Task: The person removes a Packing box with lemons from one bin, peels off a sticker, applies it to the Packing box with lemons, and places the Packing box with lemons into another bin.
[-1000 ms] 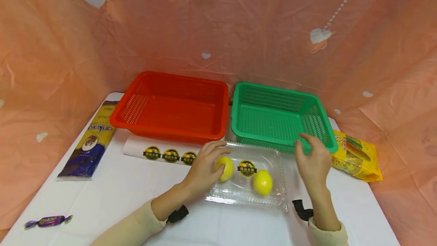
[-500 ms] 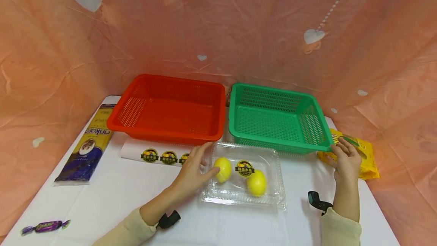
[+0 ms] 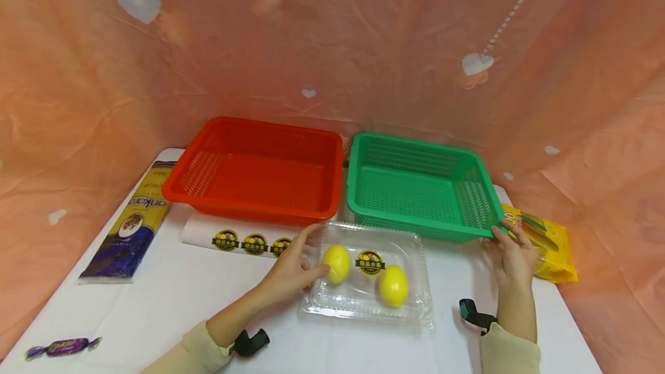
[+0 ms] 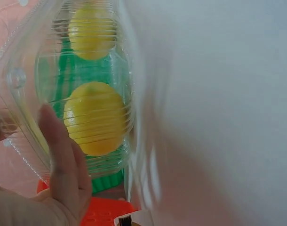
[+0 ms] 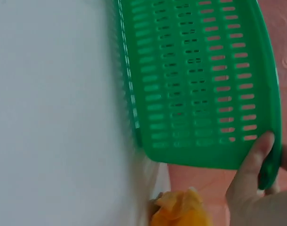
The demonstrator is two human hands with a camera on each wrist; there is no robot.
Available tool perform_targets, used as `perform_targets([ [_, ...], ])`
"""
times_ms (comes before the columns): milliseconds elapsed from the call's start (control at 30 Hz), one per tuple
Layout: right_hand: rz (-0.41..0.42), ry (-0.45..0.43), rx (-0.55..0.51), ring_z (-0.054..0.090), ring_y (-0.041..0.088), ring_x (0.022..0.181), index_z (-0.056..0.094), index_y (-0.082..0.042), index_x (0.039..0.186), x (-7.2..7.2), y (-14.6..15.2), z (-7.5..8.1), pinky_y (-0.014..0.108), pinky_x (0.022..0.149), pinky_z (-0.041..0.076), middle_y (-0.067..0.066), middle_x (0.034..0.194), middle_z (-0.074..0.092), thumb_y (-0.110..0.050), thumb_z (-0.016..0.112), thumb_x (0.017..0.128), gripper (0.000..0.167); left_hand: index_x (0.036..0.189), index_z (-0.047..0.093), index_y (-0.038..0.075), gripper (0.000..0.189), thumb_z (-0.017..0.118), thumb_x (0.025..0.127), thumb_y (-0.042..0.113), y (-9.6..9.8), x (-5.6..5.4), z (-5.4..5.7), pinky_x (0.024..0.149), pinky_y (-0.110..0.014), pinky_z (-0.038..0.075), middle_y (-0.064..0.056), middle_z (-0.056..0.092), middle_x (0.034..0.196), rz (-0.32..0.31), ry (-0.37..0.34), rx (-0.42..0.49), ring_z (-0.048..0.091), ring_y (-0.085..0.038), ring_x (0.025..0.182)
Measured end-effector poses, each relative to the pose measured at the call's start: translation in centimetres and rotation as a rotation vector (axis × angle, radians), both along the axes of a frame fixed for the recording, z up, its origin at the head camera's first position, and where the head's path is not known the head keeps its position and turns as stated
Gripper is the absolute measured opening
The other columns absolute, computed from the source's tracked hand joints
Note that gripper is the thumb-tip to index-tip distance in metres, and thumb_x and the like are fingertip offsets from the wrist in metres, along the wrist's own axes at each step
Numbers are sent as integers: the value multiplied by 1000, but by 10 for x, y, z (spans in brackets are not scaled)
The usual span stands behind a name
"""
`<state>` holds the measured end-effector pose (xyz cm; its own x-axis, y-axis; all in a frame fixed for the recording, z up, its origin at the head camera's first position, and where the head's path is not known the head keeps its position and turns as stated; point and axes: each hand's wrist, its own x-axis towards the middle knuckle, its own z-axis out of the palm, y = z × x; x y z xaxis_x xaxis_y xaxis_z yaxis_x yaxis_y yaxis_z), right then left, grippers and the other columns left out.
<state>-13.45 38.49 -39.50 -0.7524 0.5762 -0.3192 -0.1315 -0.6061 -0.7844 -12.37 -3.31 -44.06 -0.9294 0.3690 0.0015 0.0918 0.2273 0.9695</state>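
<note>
Your left grip (image 3: 291, 273) clamped a clear box (image 3: 363, 311), two lemons (image 3: 337, 263) inside; your right grip (image 3: 513, 255) pinched a green basket's (image 3: 410, 224) near-right rim.

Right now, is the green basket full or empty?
Empty: in the head view, the green basket shows only its bare, holed floor and walls.

Left basket (image 3: 260, 210) red, right basket (image 3: 405, 226) green, both slot-patterned. Box (image 3: 343, 309) clear, label (image 3: 370, 262) on it black and yellow, fruits (image 3: 393, 285) yellow. Roll (image 3: 241, 227) white, repeating black-and-yellow badges (image 3: 225, 240). Long packet (image 3: 127, 229) gold and blue, candy (image 3: 67, 347) purple, bag (image 3: 558, 253) mostly yellow. Backdrop (image 3: 312, 45) peach-pink, white hearts (image 3: 139, 7). Sleeves (image 3: 509, 354) cream.
</note>
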Motion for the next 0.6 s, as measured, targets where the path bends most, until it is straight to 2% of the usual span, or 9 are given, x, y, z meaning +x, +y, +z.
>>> perform_targets([
  [100, 31, 64, -15, 56, 22, 51, 73, -3, 90, 0, 4, -5, 28, 51, 55, 3, 98, 58, 14, 63, 89, 20, 155, 29, 19, 84, 77, 86, 11, 0, 0, 0, 52, -28, 54, -17, 43, 134, -12, -12, 12, 58, -19, 66],
  [200, 63, 135, -30, 57, 23, 52, 71, -1, 90, -1, 6, -8, 29, 52, 55, 8, 85, 60, 14, 61, 90, 18, 155, 27, 19, 85, 76, 86, 11, 0, 0, 1, 50, -26, 52, -18, 40, 131, -45, -10, 32, 56, -18, 62],
  [300, 77, 168, -20, 58, 24, 52, 70, 0, 91, -1, 8, -11, 30, 52, 56, 9, 87, 60, 15, 61, 90, 17, 156, 26, 16, 86, 75, 86, 9, -1, 1, 1, 48, -24, 50, -20, 38, 124, -81, -14, 59, 53, -16, 60],
  [400, 72, 156, -3, 59, 23, 52, 70, 0, 90, 0, 8, -13, 29, 53, 57, 9, 88, 60, 14, 63, 89, 16, 156, 25, 13, 86, 74, 86, 6, -1, 3, 2, 46, -23, 49, -20, 35, 120, -104, -37, 83, 51, -15, 56],
  [600, 78, 140, 16, 61, 22, 54, 70, -1, 91, 0, 8, -13, 28, 54, 58, 9, 89, 58, 13, 64, 89, 15, 155, 26, 19, 86, 74, 86, 4, -2, 9, 12, 45, -25, 51, -18, 34, 119, -138, -76, 95, 54, -14, 50],
])
